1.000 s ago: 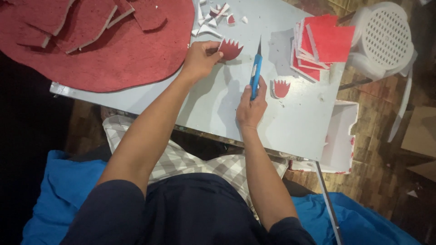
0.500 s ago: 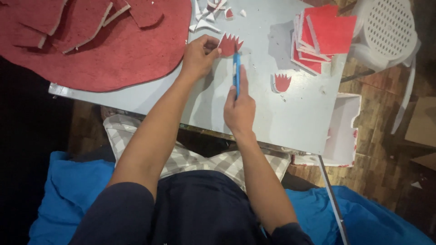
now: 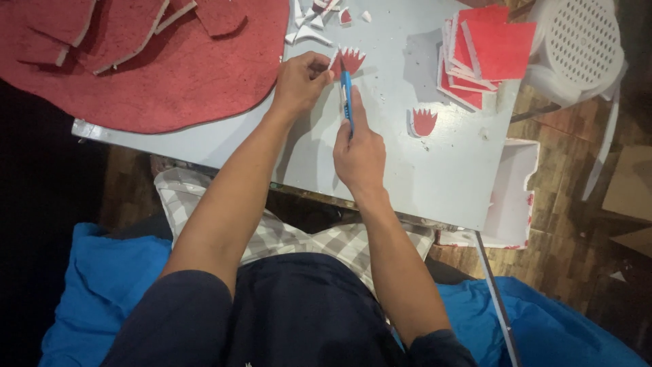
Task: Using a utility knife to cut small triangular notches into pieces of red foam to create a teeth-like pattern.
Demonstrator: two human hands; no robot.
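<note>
A red crown-shaped foam piece is pinned flat on the grey table by the left hand, steadying it while a blue knife, clamped in the right hand, is pressed into it.

A single head-worn camera looks steeply down from above the seated person's lap, facing forward across the near edge of the grey table. It sits fairly close; the table's far edge is cropped, and the dim surroundings are probably floor.
</note>
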